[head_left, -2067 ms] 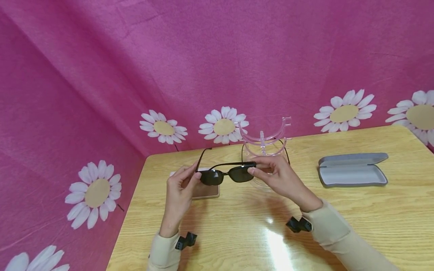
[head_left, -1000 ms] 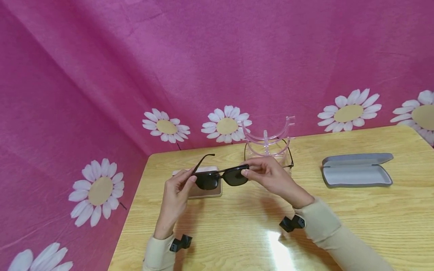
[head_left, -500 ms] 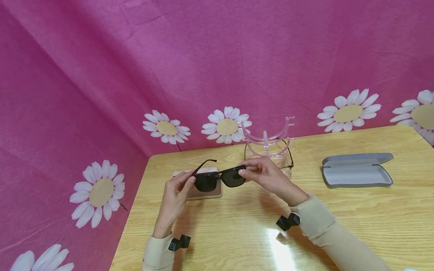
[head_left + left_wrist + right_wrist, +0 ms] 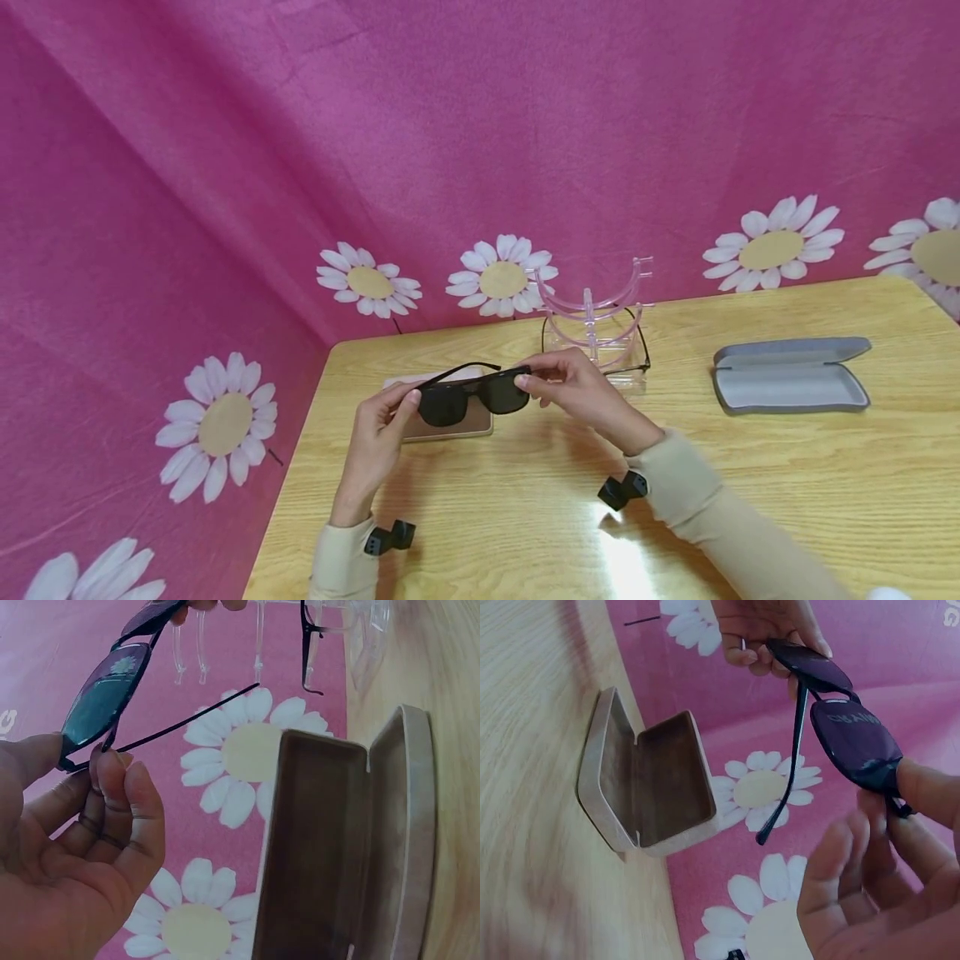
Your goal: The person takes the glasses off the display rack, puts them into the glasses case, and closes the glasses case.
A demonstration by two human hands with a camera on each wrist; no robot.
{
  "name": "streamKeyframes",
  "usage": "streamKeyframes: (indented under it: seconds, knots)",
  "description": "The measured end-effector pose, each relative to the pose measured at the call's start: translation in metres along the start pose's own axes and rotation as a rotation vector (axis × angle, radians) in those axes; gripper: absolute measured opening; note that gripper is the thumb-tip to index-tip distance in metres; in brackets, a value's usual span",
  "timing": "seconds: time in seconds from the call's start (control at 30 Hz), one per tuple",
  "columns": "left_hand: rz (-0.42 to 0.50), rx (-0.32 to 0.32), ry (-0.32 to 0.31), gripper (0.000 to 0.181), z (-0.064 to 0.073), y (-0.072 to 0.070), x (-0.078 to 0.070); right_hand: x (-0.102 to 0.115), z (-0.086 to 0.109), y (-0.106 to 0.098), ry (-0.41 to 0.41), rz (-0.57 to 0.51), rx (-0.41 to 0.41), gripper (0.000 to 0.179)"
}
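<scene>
Black-framed sunglasses with dark lenses hang in the air between my hands, lenses facing me. My left hand pinches their left end by the hinge, thumb in front. At the other end, my right hand pinches the frame corner between thumb and fingers. One temple arm juts out behind the lenses from the left hinge, slanting inward. Below and behind the sunglasses stands an open glasses case with a brown lining, partly hidden by them in the head view.
Behind my right hand rises a clear display stand, with thin dark-rimmed eyeglasses on its lower part. A grey glasses case lies open at the right on the wooden table. A pink flowered cloth hangs behind.
The left temple arm has swung inward, from pointing up to slanting right behind the lenses. Both hands and the sunglasses have shifted left, uncovering more of the stand.
</scene>
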State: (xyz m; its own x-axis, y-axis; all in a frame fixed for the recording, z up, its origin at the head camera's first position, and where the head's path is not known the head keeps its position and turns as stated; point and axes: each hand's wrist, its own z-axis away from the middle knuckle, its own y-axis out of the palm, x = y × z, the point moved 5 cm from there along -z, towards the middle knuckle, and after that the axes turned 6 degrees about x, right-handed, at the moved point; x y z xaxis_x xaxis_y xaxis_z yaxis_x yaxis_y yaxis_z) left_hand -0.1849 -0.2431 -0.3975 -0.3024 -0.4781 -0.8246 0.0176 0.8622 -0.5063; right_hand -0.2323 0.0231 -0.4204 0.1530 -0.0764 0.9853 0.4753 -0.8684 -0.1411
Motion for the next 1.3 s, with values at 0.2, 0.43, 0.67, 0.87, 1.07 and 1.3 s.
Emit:
streamKeyframes:
  seconds: [0.2,0.43,0.67,0.87,1.07,1.3]
  knots:
    - [0.004,-0.01,0.0,0.022,0.003,-0.004,0.007,-0.001,-0.004,0.003,-0.031,0.069,-0.083,0.022]
    - [0.033,-0.011,-0.006,0.024,0.005,-0.009,0.017,-0.008,-0.008,0.01,0.002,0.111,-0.107,0.025]
    - [0.067,-0.026,-0.038,0.025,0.008,-0.013,0.027,-0.019,-0.014,0.02,0.005,0.139,-0.077,0.029]
    - [0.153,-0.044,-0.086,0.027,0.005,-0.015,0.039,-0.023,-0.018,0.028,0.014,0.118,-0.054,0.027]
    - [0.228,-0.069,-0.109,0.029,0.002,-0.016,0.049,-0.03,-0.023,0.035,0.063,0.126,-0.043,0.026]
    - [0.247,-0.082,-0.134,0.029,0.002,-0.017,0.062,-0.043,-0.029,0.042,0.122,0.112,-0.026,0.028]
